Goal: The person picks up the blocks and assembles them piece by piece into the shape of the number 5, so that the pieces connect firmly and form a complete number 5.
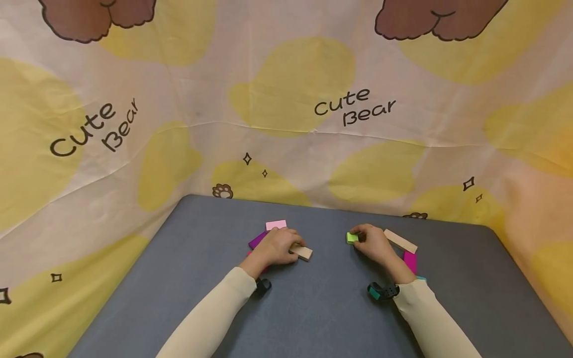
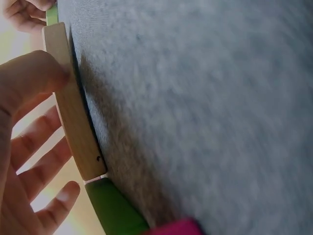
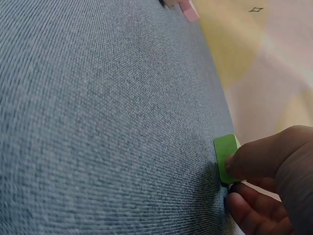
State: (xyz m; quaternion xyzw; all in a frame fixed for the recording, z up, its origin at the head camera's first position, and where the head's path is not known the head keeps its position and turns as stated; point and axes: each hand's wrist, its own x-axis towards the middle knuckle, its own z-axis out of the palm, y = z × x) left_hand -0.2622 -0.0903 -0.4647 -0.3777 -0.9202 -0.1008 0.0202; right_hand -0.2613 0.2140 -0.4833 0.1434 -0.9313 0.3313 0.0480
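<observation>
In the head view my left hand [image 1: 278, 246] pinches a plain wooden block [image 1: 304, 253] lying low over the grey table. The left wrist view shows the thumb on the near face of that wooden block [image 2: 80, 122], with the other fingers behind it. One end of it meets a dark green block [image 2: 115, 208], beside a magenta block [image 2: 180, 227]. To the right, my right hand [image 1: 375, 243] holds a small light green block [image 1: 351, 238] between thumb and fingers. In the right wrist view the thumb presses the broad face of this green block [image 3: 225, 151], close to the tabletop.
A pink block [image 1: 276, 225] and a purple block [image 1: 257, 240] lie around the left hand. Behind the right hand are another wooden block [image 1: 401, 241], a magenta block [image 1: 410, 262] and a partly hidden blue block [image 1: 422, 278]. Printed cloth [image 1: 286, 164] hangs behind the grey table [image 1: 331, 318].
</observation>
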